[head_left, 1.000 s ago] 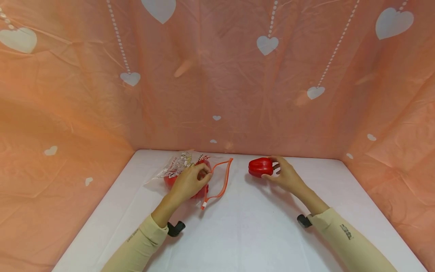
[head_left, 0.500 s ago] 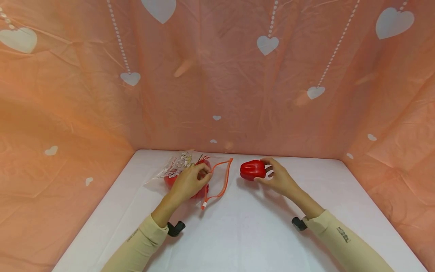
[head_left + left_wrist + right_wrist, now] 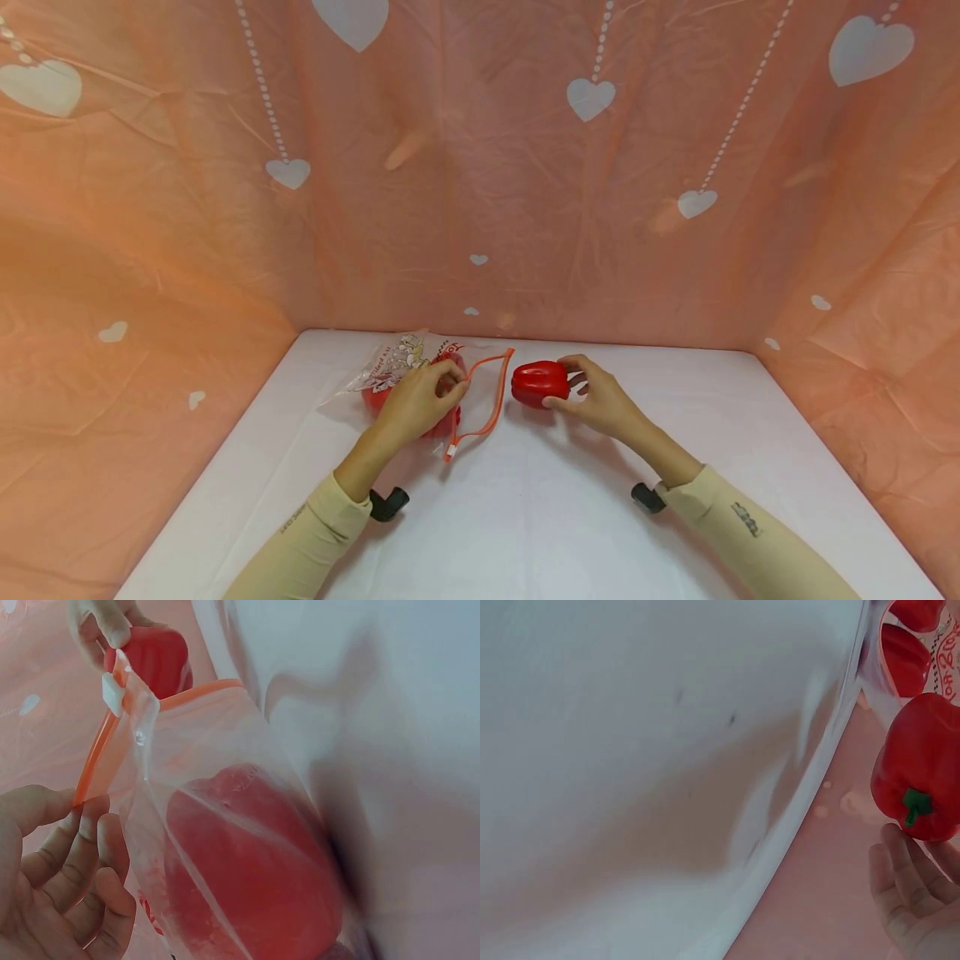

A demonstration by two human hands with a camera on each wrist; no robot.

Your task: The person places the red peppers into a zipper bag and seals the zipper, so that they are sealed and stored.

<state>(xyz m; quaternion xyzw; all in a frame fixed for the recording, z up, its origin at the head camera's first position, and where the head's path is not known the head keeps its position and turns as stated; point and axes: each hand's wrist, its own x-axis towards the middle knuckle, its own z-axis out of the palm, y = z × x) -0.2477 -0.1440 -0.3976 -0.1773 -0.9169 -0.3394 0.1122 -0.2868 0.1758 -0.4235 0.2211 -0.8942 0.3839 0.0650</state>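
Note:
My left hand [image 3: 417,402] pinches the orange rim [image 3: 91,765] of a clear printed slider bag [image 3: 199,742] between thumb and fingers. The bag's mouth gapes toward the right, and a white slider [image 3: 112,694] sits at one end of the rim. Inside it lies a red bell pepper [image 3: 251,870]; the right wrist view shows two red shapes there. Just right of the mouth, my right hand [image 3: 606,405] holds another red bell pepper [image 3: 538,384] by its stem end, thumb on the near side. Its green stem [image 3: 915,804] faces the palm.
A white table [image 3: 517,517] lies under both hands. Orange cloth with white hearts [image 3: 480,208] hangs behind it and along both sides. Black wrist-camera mounts [image 3: 388,504] show beneath each forearm.
My right hand has carried its bell pepper leftward and slightly nearer, up close to the bag's mouth. The left hand and the bag have stayed in place.

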